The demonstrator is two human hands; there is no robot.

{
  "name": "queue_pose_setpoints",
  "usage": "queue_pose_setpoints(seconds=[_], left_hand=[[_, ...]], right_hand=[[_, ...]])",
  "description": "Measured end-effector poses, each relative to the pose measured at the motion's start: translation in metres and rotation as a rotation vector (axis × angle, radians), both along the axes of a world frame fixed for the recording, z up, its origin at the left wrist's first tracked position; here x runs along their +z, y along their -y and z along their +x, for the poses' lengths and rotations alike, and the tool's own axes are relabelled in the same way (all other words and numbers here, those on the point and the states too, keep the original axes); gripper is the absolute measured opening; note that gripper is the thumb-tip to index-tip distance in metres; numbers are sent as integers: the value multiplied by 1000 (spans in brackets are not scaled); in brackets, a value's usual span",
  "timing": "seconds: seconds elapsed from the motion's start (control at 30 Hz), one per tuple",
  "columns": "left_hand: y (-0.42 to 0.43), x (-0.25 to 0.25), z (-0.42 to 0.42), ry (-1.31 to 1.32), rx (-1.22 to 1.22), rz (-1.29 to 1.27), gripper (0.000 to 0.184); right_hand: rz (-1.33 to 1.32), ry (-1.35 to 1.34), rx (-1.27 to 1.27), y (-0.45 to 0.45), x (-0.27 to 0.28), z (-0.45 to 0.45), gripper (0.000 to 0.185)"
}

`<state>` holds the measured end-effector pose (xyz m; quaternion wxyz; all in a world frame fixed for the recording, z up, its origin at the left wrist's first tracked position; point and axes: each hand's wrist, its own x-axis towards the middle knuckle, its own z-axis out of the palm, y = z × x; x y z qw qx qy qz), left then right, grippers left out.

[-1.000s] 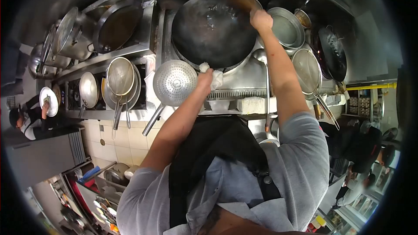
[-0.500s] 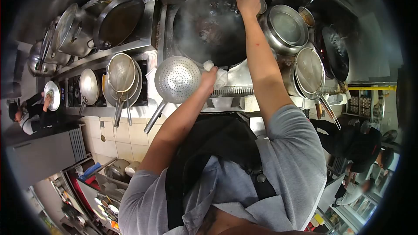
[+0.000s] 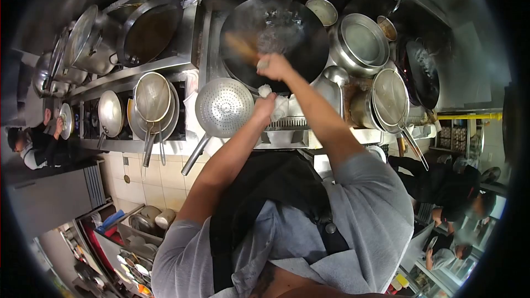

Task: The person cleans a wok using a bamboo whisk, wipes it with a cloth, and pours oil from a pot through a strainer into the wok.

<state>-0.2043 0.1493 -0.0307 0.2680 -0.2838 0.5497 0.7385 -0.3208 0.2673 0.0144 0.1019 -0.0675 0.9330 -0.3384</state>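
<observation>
Over the wok (image 3: 306,38), holds a brush (image 3: 241,47) in the right grip (image 3: 276,67), closed round its handle; at the near rim, clutches a cloth (image 3: 281,106) in the left grip (image 3: 264,107), beside the strainer (image 3: 223,107).

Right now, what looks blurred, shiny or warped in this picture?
Head view: the brush in the right hand is blurred; head view: haze and bright glints show over the wok; head view: lens distortion curves the scene, with black corners.
</observation>
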Motion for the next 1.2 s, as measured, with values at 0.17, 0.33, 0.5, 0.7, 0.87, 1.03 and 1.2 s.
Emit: queue_pose_setpoints(seconds=[0.17,0.33,0.5,0.7,0.87,1.03,1.2], left_hand=[[-1,13,1,-45,17,87,46],[-6,16,0,4,55,78,34],[-6,19,2,-30,62,104,32],[-4,4,0,-11,53,58,39],[-5,-31,-4,-17,39,8,49],[-5,-28,-4,-17,15,-14,51],[-4,16,3,-16,6,-21,51]], right_hand=[[-108,-23,138,-27,2,51,68],[10,383,109,-37,70,37,66],[37,238,189,-33,55,37,67],[35,357,143,-30,73,44,67],[9,316,157,-32,66,45,68],[26,92,265,-50,30,41,67],[912,-110,-91,-145,55,-42,36]])
